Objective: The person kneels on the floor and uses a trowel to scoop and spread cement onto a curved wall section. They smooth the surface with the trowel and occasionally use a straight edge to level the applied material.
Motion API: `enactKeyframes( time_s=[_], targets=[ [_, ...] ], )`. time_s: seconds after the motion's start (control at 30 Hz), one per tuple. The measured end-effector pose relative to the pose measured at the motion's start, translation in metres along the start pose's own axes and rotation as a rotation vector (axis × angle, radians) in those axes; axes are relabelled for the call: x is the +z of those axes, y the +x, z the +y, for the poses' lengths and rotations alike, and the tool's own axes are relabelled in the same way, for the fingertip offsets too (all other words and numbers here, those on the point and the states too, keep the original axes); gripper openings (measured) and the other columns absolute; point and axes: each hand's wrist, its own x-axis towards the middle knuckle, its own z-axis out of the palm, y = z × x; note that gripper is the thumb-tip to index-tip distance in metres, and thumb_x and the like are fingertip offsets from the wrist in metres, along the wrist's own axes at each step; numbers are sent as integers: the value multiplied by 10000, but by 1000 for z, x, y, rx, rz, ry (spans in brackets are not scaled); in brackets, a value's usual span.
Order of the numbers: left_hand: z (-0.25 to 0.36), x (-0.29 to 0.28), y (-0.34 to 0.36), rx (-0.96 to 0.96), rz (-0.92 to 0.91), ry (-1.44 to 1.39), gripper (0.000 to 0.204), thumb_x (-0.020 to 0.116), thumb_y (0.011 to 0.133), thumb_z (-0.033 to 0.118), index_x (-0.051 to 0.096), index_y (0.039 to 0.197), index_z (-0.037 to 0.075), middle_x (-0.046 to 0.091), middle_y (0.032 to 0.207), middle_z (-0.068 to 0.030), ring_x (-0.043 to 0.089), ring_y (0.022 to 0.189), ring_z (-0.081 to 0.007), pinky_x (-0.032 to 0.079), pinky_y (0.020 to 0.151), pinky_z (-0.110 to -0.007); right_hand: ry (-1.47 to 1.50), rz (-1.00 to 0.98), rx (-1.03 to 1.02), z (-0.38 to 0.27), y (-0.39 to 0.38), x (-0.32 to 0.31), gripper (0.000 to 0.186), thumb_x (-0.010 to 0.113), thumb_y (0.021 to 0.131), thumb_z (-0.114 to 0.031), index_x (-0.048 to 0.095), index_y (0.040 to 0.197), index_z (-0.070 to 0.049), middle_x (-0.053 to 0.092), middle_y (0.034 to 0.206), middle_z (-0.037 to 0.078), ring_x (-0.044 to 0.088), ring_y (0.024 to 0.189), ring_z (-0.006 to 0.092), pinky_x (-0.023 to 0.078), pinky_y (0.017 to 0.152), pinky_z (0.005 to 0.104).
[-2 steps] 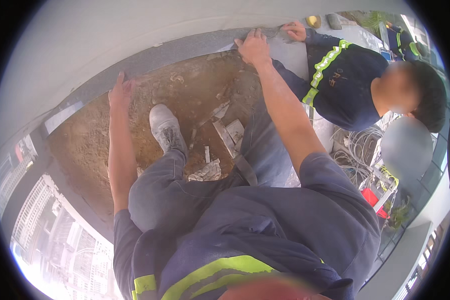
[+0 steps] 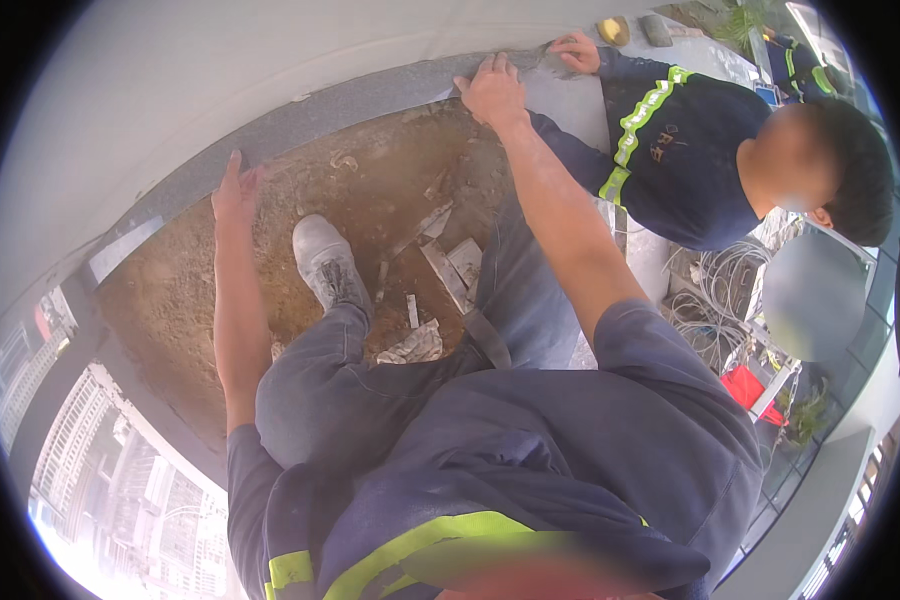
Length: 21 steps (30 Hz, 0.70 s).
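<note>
A long grey stone strip (image 2: 370, 92) runs along the foot of the pale wall, curved by the lens. My left hand (image 2: 234, 193) grips its lower edge towards the left, with one digit laid up over the face; the other fingers are partly hidden. Farther right, my right hand (image 2: 494, 92) is hooked over the same strip, fingertips at its upper edge and thumb out to the side. Just beyond it, a co-worker's hand (image 2: 575, 50) rests at the strip's right end.
Brown soil (image 2: 170, 310) with broken pieces (image 2: 448, 272) surrounds my dusty shoe (image 2: 322, 255). The co-worker in a dark reflective jacket (image 2: 695, 150) leans in from the right. Coiled cables (image 2: 715, 300) and a red object (image 2: 750, 393) lie behind. Pale wall (image 2: 220, 70) rises ahead.
The view has shifted slightly, so the strip and hands appear a little higher and more to the left. Both my hands keep their places on the strip.
</note>
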Motion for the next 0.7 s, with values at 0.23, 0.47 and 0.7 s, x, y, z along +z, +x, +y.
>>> enactKeyframes(
  time_s=[0.23, 0.47, 0.7],
  targets=[
    [6, 2, 40, -16, -46, 196, 838, 823, 930, 265, 361, 1477, -169, 451, 1437, -384, 633, 1187, -412, 649, 923, -408, -34, -42, 1, 2, -8, -9, 872, 586, 1011, -557, 409, 1533, 119, 321, 1655, 303, 321, 1535, 425, 351, 1195, 546],
    [21, -16, 60, -45, -46, 392, 868, 817, 932, 376, 372, 1535, -61, 437, 1474, -329, 629, 1206, -384, 604, 1001, -404, -132, -174, -66, -3, -10, -40, 644, 625, 967, -409, 585, 1429, 37, 477, 1570, 263, 448, 1461, 403, 431, 1131, 526],
    [-3, -4, 52, 81, -88, 153, 678, 659, 1052, 363, 387, 1517, -49, 535, 1403, -286, 620, 1235, -383, 563, 1070, -433, 127, 27, 63, 121, 28, -59, 542, 576, 896, -181, 599, 1435, -129, 522, 1541, 170, 497, 1416, 383, 491, 1097, 515]
  ],
)
